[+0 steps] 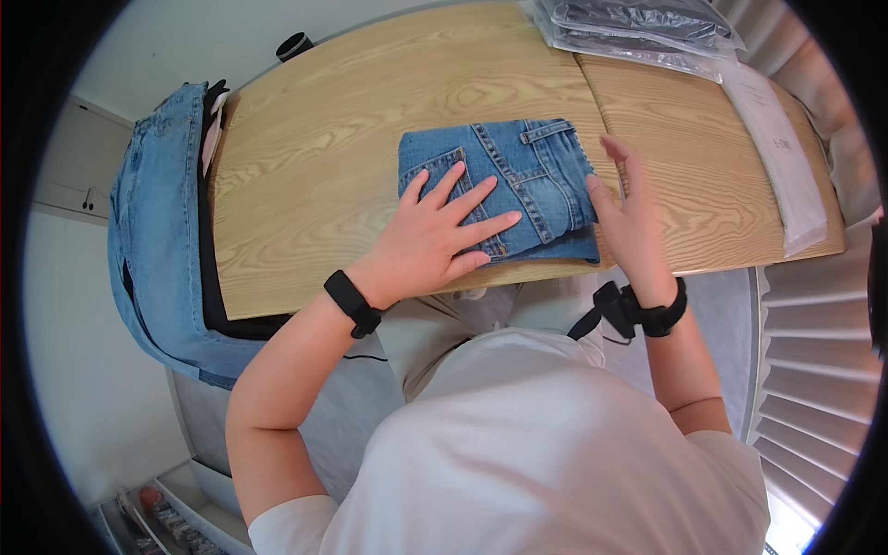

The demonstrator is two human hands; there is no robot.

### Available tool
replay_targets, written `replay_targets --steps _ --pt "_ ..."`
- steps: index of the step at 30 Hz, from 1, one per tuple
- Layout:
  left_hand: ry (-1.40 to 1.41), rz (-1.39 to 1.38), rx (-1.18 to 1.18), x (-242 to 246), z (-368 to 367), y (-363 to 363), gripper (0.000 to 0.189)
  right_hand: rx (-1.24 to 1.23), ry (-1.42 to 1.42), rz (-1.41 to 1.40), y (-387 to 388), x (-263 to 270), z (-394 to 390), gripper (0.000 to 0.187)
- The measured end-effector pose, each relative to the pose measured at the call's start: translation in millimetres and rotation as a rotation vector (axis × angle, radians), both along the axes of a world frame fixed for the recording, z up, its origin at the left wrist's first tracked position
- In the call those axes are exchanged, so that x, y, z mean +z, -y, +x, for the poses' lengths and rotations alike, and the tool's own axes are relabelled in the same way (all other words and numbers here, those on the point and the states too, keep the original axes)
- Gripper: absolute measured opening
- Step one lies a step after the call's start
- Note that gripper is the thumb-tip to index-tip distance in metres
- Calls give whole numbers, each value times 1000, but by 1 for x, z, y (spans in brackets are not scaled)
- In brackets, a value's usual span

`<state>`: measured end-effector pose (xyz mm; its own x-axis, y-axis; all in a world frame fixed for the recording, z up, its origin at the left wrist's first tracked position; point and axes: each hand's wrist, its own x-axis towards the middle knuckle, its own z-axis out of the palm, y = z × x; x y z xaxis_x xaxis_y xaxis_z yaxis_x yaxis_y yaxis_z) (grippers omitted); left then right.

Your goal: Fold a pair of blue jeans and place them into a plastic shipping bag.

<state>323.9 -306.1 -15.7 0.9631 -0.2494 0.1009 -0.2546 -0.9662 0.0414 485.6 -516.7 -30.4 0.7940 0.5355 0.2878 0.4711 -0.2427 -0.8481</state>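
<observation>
A pair of blue denim jeans (513, 173), folded into a compact rectangle, lies near the front edge of the wooden table (333, 152). Its back pocket, belt loop and seams face up. My left hand (444, 229) rests flat on the left part of the bundle, fingers spread, partly covering the pocket. At the bundle's right end, my right hand (631, 215) is raised with thumb and fingers apart and slightly blurred. The thumb tip is close to the denim edge; whether it touches, I cannot tell. Neither hand grips anything.
More blue jeans (156, 229) hang at the table's left end, over something black. Clear plastic bags with dark contents (638, 28) are piled at the back right. A long white plastic packet (777, 152) lies along the right side. A black cylindrical object (294, 46) stands beyond the far edge.
</observation>
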Motion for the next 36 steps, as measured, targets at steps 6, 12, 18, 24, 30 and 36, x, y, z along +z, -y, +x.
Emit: replay_targets --steps 6,12,18,24,30,36 --pt "10 11 -3 3 1 0 63 502 685 -309 -7 25 -2 67" --pt "77 -199 80 -4 -1 -2 83 502 738 -370 -16 15 -2 64" --pt "109 -223 185 -4 4 11 74 352 1090 -281 -27 21 -2 38" --pt "167 101 243 -21 11 31 56 329 1101 -485 -10 4 -11 37" --pt "174 155 262 -26 6 31 58 399 739 -359 -14 31 4 48" --pt "-7 -57 88 0 -1 24 78 482 707 -533 -17 -2 2 51"
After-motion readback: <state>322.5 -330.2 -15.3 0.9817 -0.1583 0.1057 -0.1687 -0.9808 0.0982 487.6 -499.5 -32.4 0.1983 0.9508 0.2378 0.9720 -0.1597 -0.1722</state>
